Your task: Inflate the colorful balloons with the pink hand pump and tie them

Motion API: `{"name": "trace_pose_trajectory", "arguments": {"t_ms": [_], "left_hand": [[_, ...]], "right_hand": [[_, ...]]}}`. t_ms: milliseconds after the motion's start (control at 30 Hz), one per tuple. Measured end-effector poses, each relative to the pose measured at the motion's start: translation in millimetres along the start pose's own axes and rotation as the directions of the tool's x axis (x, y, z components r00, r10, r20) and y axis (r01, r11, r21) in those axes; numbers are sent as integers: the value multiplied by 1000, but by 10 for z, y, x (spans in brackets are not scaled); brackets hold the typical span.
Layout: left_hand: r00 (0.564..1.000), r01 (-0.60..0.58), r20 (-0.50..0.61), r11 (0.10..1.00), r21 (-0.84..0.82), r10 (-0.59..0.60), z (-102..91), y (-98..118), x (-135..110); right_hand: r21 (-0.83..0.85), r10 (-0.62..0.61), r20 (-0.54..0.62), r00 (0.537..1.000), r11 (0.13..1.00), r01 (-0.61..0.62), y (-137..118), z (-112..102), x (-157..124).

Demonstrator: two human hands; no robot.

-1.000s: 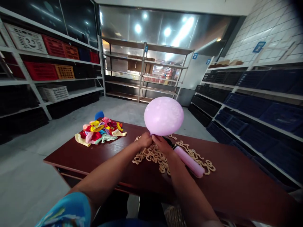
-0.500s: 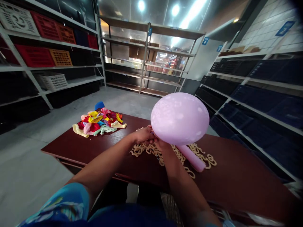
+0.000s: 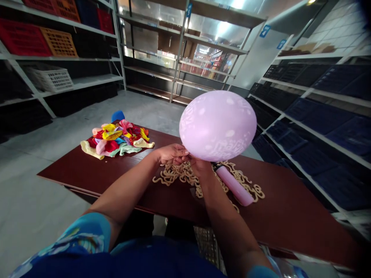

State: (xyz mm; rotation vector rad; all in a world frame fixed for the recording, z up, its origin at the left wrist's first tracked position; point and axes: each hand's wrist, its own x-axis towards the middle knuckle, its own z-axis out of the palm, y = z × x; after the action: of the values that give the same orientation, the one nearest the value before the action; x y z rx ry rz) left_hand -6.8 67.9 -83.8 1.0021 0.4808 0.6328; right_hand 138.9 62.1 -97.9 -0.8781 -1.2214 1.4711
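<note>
An inflated light purple balloon (image 3: 218, 125) with pale printing is held above the table, its neck end toward my hands. My left hand (image 3: 174, 154) is closed, thumb and fingers pinching at the neck. Close against it, my right hand (image 3: 199, 166) is closed as well, below the balloon's lower left side; its fingers are partly hidden. Under my hands lies a heap of tan, squiggly cords (image 3: 179, 172). A pink cylinder with a dark end, seemingly a balloon hand pump (image 3: 234, 186), rests on the cords to the right of my right forearm.
A pile of deflated balloons (image 3: 116, 139) in many colours lies on the left of the dark red table (image 3: 278, 200). Behind it is a blue object (image 3: 118, 115). Shelving with crates (image 3: 58, 41) stands left, with more racks behind and right.
My view has tilted down slightly. The balloon has turned, so its printing shows more clearly, and it sits a little higher over the table. Both hands stay together at its neck.
</note>
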Motion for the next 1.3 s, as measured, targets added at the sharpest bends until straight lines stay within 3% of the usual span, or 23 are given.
{"name": "trace_pose_trajectory", "arguments": {"t_ms": [67,167,267,367,433,500,567,633,700,800,900,1000,1200,1300], "left_hand": [[1000,8,1,1000,12,-8,-41,40,-23],[998,-3,-57,999,38,5,-112,58,-44],[995,-61,-86,997,-44,57,-222,-4,-52],[981,-169,-126,961,-220,144,-373,-92,-65],[967,-236,-170,918,-320,189,-470,-127,-75],[954,-288,-197,877,-384,227,-539,-133,-81],[944,-323,-211,847,-421,255,-569,-122,-82],[945,-323,-206,834,-447,255,-570,-112,-80],[952,-304,-192,833,-463,240,-560,-112,-76],[951,-305,-191,827,-472,242,-551,-125,-68],[946,-319,-200,839,-441,255,-539,-129,-61],[937,-333,-231,865,-376,261,-495,-123,-63],[958,-268,-182,914,-305,220,-393,-162,-55],[965,-247,-161,920,-304,206,-380,-192,-33]], "right_hand": [[115,57,9,998,992,-58,-52,59,36],[133,148,25,989,980,-150,-95,115,125],[34,181,112,977,982,-186,-115,91,202],[-210,164,128,978,968,-135,-148,-18,190],[-497,68,109,992,868,-5,-161,-106,141],[-740,-75,171,982,649,179,-143,-178,93],[-831,-140,301,943,446,331,-96,-224,63],[-834,-136,383,914,374,405,-54,-246,49],[-822,-142,389,910,392,412,-63,-250,35],[-798,-164,242,956,527,292,-205,-216,-4],[-697,-55,116,992,707,121,-409,-121,-38],[-584,25,66,997,812,19,-551,24,-33],[-580,-129,42,991,804,130,-609,240,84],[-681,-257,57,965,697,226,-594,263,157]]}}
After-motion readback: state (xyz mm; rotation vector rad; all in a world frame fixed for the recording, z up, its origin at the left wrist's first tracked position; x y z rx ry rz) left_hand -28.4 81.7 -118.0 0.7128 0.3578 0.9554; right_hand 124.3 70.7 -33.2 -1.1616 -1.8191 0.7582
